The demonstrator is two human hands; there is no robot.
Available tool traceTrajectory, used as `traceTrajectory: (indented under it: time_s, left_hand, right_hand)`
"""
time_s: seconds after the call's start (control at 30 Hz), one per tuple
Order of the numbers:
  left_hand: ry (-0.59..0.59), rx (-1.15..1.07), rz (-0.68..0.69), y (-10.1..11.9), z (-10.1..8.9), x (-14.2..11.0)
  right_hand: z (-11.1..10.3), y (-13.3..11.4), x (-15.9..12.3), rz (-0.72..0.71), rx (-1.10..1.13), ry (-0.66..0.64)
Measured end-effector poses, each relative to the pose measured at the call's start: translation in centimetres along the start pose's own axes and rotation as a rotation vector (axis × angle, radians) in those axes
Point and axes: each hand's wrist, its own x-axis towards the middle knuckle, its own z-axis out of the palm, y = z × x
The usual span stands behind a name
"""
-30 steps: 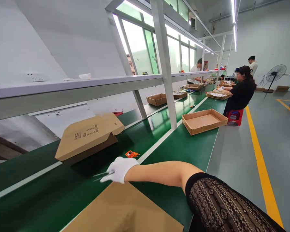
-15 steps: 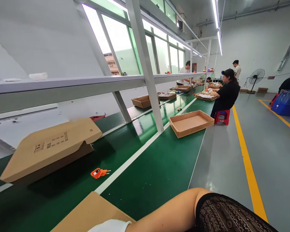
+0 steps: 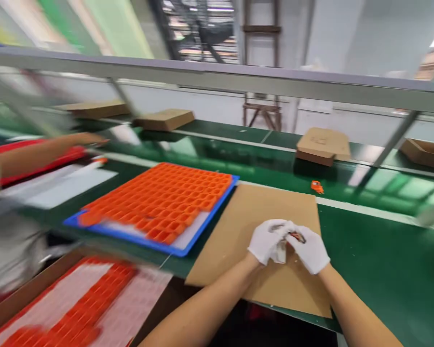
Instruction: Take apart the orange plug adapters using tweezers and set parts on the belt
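My left hand (image 3: 265, 241) and my right hand (image 3: 312, 249), both in white gloves, meet above a flat cardboard sheet (image 3: 231, 241). Their fingers are closed together around something small. A reddish-dark bit shows between them and a whitish piece hangs below, but the gloves hide what it is. Left of the sheet, a blue tray (image 3: 202, 236) bears rows of orange square housings (image 3: 159, 197). Farther off on the green belt lies a lone orange piece (image 3: 317, 186) with pins.
Cardboard boxes (image 3: 321, 144) stand along the back of the green bench. A box with red-orange pieces (image 3: 90, 299) sits at lower left. Another person's arm (image 3: 47, 152) reaches over a red tray at the left. A shelf rail (image 3: 217, 72) crosses above the bench.
My view has swung left, from down the long bench to the bench before me. Both gloved hands now show together over the cardboard; earlier only one forearm and part of a glove showed.
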Motion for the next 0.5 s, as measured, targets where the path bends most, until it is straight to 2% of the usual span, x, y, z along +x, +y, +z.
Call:
traceTrajectory:
  time_s: [0.13, 0.2, 0.3, 0.4, 0.43, 0.47, 0.5]
  left_hand:
    - [0.165, 0.02, -0.016, -1.6, -1.2, -0.8]
    - [0.243, 0.068, -0.002, -1.9, -3.4, -1.4]
    - [0.475, 0.218, 0.013, -2.3, -9.2, -2.3]
    - [0.736, 0.399, -0.053, -3.2, -15.8, -3.2]
    - [0.847, 0.483, -0.103, -3.6, -17.6, -3.6]
    - [0.941, 0.698, -0.196, -4.0, -19.1, -4.0]
    - [0.964, 0.875, -0.3, -4.4, -20.2, -4.4]
  right_hand:
    - [0.4, 1.2, -0.2, 0.041, 0.065, -0.074]
    - [0.8, 1.8, -0.4, 0.102, 0.128, -0.073]
    - [1.4, 2.5, -0.5, 0.16, 0.143, -0.035]
    - [1.8, 2.8, -0.4, 0.171, 0.14, 0.002]
    - [1.8, 2.7, -0.3, 0.177, 0.141, -0.001]
    - [1.8, 2.6, -0.3, 0.187, 0.144, -0.008]
    - [1.7, 2.4, -0.3, 0.201, 0.149, -0.015]
